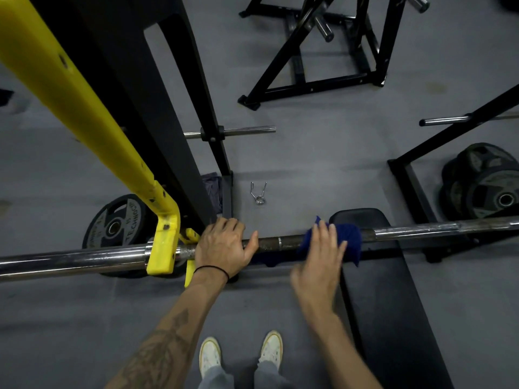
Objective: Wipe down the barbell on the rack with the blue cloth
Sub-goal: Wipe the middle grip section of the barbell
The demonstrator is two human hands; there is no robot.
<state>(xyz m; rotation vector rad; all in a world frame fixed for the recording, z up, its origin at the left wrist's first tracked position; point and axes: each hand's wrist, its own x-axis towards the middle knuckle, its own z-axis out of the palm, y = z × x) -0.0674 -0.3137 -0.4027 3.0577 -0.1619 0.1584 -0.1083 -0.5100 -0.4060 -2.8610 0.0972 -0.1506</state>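
Two white shoes (240, 357) show at the bottom edge, toes pointing at the bar, and your bare forearms reach up from there. Ahead of you the barbell (421, 231) runs straight across the view, left to right, resting in the yellow hook (163, 248) of the rack (157, 108). Judge it heavy, rigid steel that will stay put under rubbing; its middle section looks dark and rough, probably knurled, while the outer lengths are shiny and likely slick. The blue cloth (346, 240) is draped over the bar right of centre, soft and light, so it should mould round the shaft if you wrap and squeeze it. Your right hand (320, 256) lies over the cloth with fingers extended and spread, pressing it on the bar rather than clenching it; the hand is slightly blurred. Your left hand (223, 247) rests on the bar just beside the hook, fingers curved loosely over the top and thumb stretched along the shaft toward the cloth, a black band on its wrist. Below the bar on the right sits a black padded bench (393, 304). On the grey floor (323, 164) beyond lie a spring collar (259, 193) and weight plates (488, 183), with another plate (115, 223) behind the hook.
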